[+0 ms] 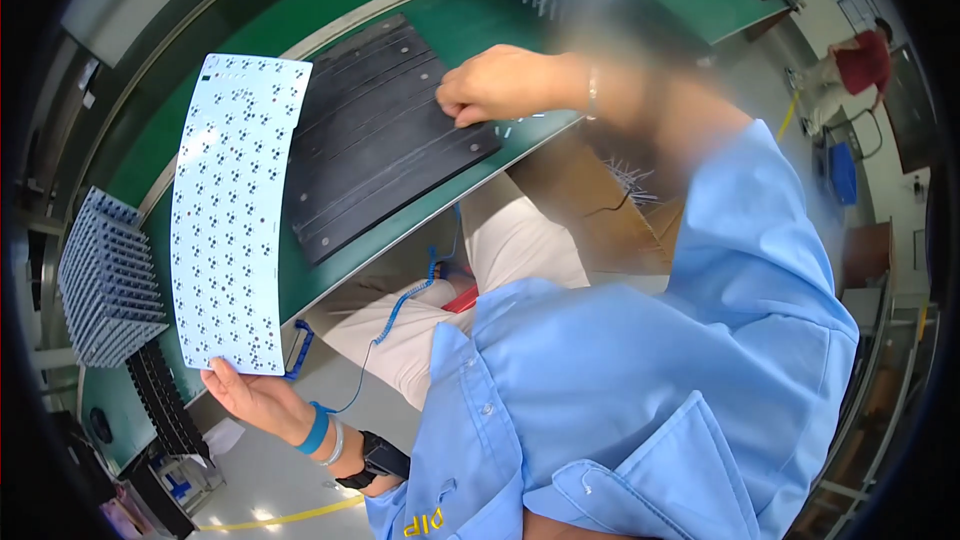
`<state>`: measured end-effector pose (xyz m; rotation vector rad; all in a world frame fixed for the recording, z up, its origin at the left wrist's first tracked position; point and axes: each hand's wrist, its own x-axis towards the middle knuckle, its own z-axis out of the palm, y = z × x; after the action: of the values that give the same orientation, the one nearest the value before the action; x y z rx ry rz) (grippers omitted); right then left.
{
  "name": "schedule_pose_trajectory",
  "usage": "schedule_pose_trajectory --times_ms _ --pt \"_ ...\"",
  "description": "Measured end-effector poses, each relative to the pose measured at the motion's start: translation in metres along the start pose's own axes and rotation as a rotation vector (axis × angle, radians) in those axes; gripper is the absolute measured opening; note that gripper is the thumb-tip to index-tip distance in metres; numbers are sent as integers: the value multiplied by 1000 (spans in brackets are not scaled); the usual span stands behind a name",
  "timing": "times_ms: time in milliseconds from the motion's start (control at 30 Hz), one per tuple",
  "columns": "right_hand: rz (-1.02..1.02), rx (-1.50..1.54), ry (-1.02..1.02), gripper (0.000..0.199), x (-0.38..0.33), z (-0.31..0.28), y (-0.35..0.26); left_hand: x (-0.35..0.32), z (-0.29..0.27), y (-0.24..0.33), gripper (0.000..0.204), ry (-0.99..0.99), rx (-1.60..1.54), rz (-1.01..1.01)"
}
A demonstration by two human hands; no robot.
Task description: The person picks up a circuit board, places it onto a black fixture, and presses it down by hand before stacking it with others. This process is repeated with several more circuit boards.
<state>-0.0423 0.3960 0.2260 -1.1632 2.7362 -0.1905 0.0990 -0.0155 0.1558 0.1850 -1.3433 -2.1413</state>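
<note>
My left hand (250, 395) pinches the bottom edge of the white circuit sheet (232, 210), thumb on top, fingers closed beneath, so it stands up toward twelve o'clock, dotted face to me, clear of the bench. My right hand (495, 83), out at one o'clock, is curled nearly closed with fingertips pressing the right end of the black slotted fixture (385, 135); whether they grip anything I cannot tell. The fixture lies flat on the green bench (440, 25), just beside the sheet. A stack of white trays (105, 280) sits at nine o'clock
</note>
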Motion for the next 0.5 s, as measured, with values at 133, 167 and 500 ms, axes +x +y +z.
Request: schedule_pose_trajectory --times_ms 133,167,500 --pt "153 -228 -84 16 -47 -10 20 10 6 -3 25 -72 18 18" --pt "176 -192 -38 16 -52 -12 18 12 8 -4 26 -100 49 45" --pt "76 1480 680 48 -19 -52 -92 -23 115 -5 29 -186 721 1097"
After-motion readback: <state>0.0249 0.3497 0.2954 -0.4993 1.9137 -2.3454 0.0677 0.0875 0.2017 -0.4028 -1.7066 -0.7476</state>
